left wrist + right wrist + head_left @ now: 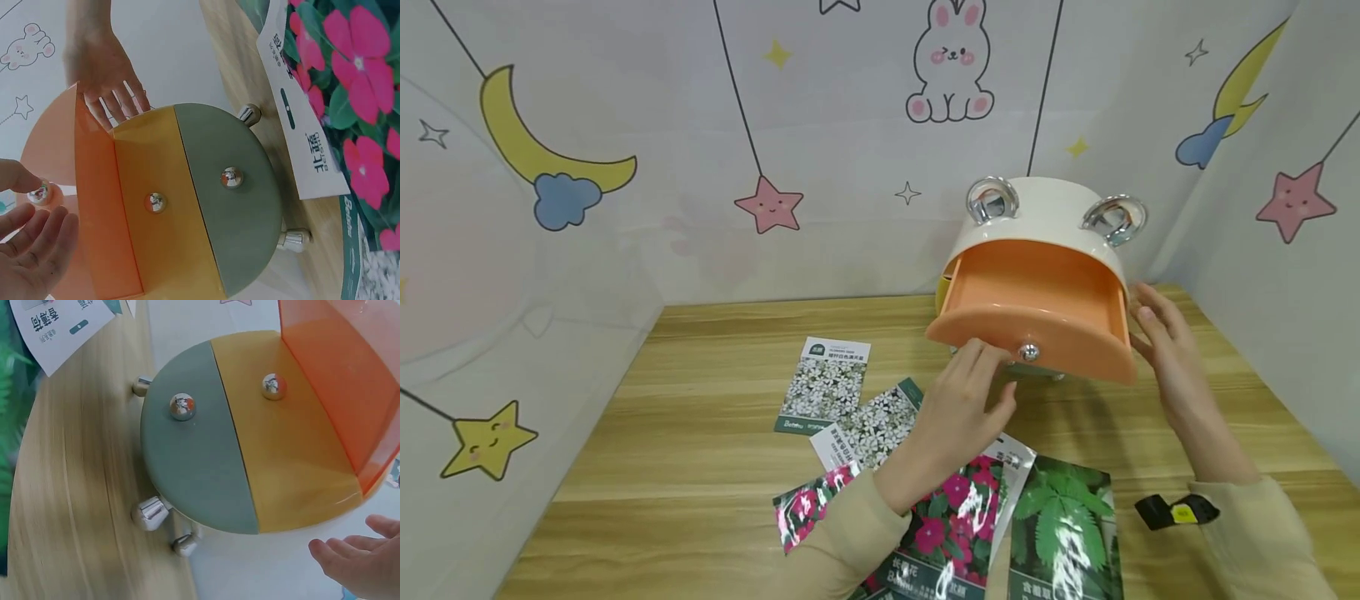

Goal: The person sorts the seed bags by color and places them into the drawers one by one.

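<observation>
A small rounded drawer cabinet with a white shell (1052, 204) and ring-shaped silver ears stands at the back right. Its top orange drawer (1037, 283) is pulled out, and the part of its inside in view is bare. Below it, the yellow drawer (153, 237) and green drawer (225, 144) are closed. My left hand (958, 408) is at the orange drawer's front, just left of its silver knob (1028, 352); thumb and fingers are loosely bent, apart from each other. My right hand (1172, 358) is beside the cabinet's right side, fingers spread; contact is unclear.
Seed packets lie in front: two with white flowers (823, 383), overlapping pink-flower packets (955, 525) under my left forearm, and a green-leaf packet (1063, 533). A patterned wall (842, 258) rises behind the wooden table (700, 433). Another wall stands at the right.
</observation>
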The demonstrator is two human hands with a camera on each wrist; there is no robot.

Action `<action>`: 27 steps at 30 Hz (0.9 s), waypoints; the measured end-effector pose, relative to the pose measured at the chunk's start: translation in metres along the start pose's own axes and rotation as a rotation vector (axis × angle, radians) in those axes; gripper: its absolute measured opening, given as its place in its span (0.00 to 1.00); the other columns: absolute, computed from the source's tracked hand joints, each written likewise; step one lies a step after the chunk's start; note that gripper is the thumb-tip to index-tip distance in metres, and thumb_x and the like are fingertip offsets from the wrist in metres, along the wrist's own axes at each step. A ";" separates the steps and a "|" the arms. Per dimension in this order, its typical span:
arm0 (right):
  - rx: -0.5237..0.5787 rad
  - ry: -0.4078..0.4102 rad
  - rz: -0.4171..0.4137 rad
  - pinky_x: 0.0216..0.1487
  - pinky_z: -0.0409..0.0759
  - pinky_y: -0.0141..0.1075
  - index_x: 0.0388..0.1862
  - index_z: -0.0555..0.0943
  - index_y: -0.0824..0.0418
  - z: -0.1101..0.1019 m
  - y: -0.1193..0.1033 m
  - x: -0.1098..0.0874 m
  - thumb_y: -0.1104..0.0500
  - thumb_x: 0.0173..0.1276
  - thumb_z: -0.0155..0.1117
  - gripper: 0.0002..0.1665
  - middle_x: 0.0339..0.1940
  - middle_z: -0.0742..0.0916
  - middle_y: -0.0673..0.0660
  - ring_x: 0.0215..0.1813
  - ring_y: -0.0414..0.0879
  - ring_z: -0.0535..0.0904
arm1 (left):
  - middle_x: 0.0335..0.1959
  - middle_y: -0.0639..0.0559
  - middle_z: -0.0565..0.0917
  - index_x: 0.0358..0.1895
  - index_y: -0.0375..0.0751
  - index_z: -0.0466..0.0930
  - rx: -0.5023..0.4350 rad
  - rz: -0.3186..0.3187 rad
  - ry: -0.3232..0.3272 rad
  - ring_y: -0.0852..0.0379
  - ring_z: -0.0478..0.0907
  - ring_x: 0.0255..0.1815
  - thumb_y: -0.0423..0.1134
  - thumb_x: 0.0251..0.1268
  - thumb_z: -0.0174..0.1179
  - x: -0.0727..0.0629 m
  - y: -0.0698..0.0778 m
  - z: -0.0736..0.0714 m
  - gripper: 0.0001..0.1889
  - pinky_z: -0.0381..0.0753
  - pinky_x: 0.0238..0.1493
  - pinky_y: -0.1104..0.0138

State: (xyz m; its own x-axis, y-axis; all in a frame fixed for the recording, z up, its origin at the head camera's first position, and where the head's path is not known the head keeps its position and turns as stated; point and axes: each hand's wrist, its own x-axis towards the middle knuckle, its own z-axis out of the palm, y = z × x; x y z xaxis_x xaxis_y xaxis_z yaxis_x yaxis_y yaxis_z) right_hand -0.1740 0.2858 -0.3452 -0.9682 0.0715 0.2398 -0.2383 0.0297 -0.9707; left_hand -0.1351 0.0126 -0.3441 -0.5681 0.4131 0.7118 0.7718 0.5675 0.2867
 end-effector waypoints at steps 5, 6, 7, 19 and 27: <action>-0.064 0.002 -0.046 0.54 0.70 0.15 0.76 0.55 0.56 -0.004 -0.007 -0.015 0.54 0.76 0.48 0.32 0.68 0.67 0.46 0.72 0.42 0.59 | 0.40 0.52 0.77 0.46 0.42 0.75 0.015 0.032 -0.036 0.61 0.73 0.37 0.35 0.61 0.61 -0.010 0.003 -0.010 0.11 0.73 0.34 0.77; -0.096 0.008 -0.050 0.55 0.69 0.14 0.76 0.55 0.55 -0.004 -0.009 -0.017 0.54 0.76 0.48 0.32 0.69 0.67 0.47 0.72 0.41 0.59 | 0.40 0.53 0.77 0.46 0.42 0.75 0.017 0.036 -0.045 0.62 0.73 0.36 0.35 0.61 0.61 -0.012 0.004 -0.012 0.11 0.72 0.33 0.77; -0.132 0.008 -0.056 0.56 0.68 0.14 0.76 0.55 0.54 -0.005 -0.011 -0.020 0.55 0.76 0.48 0.33 0.70 0.66 0.48 0.73 0.40 0.58 | 0.39 0.53 0.77 0.46 0.42 0.76 0.015 0.039 -0.056 0.62 0.72 0.35 0.35 0.61 0.61 -0.015 0.005 -0.015 0.11 0.72 0.32 0.78; -0.487 0.137 -0.343 0.57 0.68 0.14 0.72 0.63 0.61 -0.015 -0.033 -0.059 0.69 0.72 0.50 0.30 0.69 0.71 0.44 0.67 0.31 0.67 | 0.36 0.57 0.77 0.43 0.46 0.78 0.058 0.094 -0.173 0.64 0.72 0.32 0.37 0.59 0.62 -0.048 0.015 -0.037 0.09 0.67 0.28 0.80; -0.447 0.269 -1.022 0.68 0.71 0.31 0.46 0.77 0.80 0.015 -0.054 -0.076 0.62 0.70 0.57 0.18 0.55 0.83 0.66 0.63 0.47 0.77 | 0.36 0.59 0.78 0.41 0.49 0.79 0.170 0.166 -0.248 0.64 0.74 0.34 0.42 0.59 0.63 -0.071 0.023 -0.042 0.08 0.74 0.32 0.77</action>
State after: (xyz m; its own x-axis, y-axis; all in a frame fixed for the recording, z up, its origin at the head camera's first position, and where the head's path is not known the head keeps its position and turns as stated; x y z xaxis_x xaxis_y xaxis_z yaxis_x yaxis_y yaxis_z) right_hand -0.0882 0.2638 -0.3109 -0.2773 0.0195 0.9606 -0.8028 0.5446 -0.2428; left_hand -0.0654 -0.0335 -0.3616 -0.5072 0.6580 0.5566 0.8126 0.5803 0.0545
